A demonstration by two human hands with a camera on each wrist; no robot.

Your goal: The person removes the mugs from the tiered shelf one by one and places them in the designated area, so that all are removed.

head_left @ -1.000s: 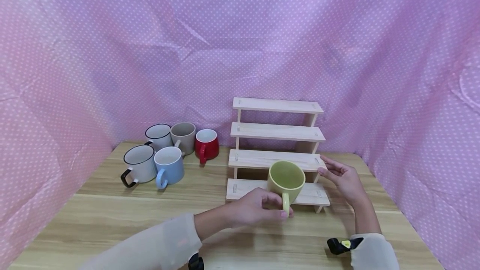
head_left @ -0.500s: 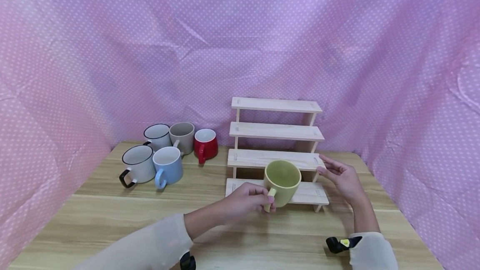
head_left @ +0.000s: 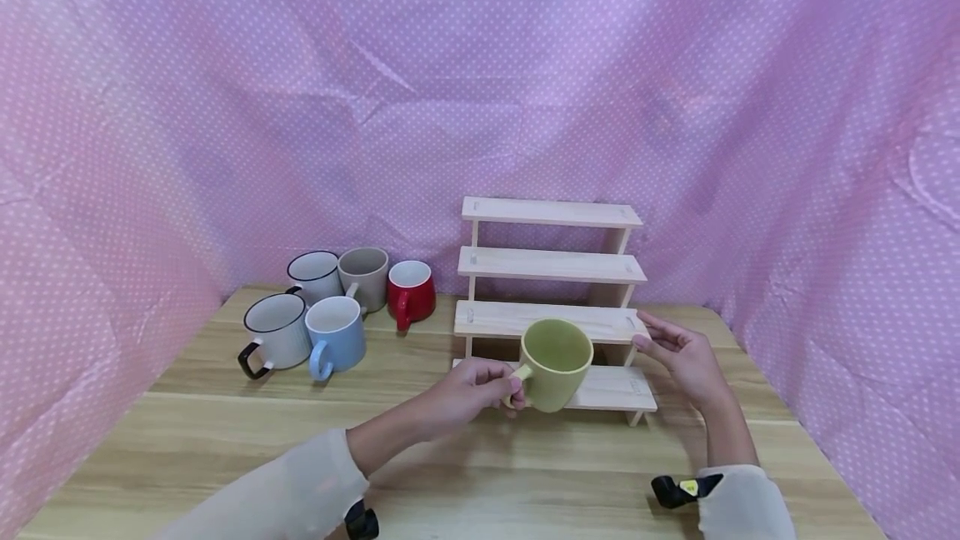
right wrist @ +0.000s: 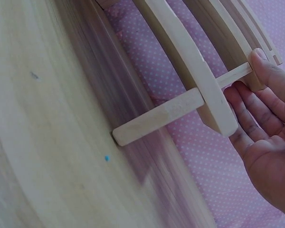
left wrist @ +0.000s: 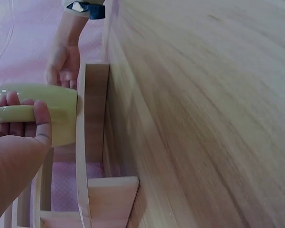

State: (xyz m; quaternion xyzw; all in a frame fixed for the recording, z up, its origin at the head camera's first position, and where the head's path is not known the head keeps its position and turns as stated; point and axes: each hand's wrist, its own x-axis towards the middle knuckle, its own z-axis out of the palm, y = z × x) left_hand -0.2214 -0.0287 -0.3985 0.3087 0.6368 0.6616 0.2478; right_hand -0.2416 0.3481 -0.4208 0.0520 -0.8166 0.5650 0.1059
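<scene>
A yellow-green mug is upright over the lowest step of a four-tier-looking wooden stepped shelf. My left hand pinches its handle, which points left and toward me. In the left wrist view, the base of the mug is right at the lowest board. My right hand grips the right end of the step above, with the thumb on one side of the board and the fingers on the other. The right wrist view shows that hand's thumb pressed on the shelf's edge.
Left on the wooden table stand a blue mug, a red mug, a taupe mug and two white mugs with dark rims, one in front, one behind. A pink dotted cloth hangs behind.
My left hand has moved left and turned the mug, so its handle swung from facing me toward the left. The mug shifted slightly left. My right hand keeps its grip on the shelf.
</scene>
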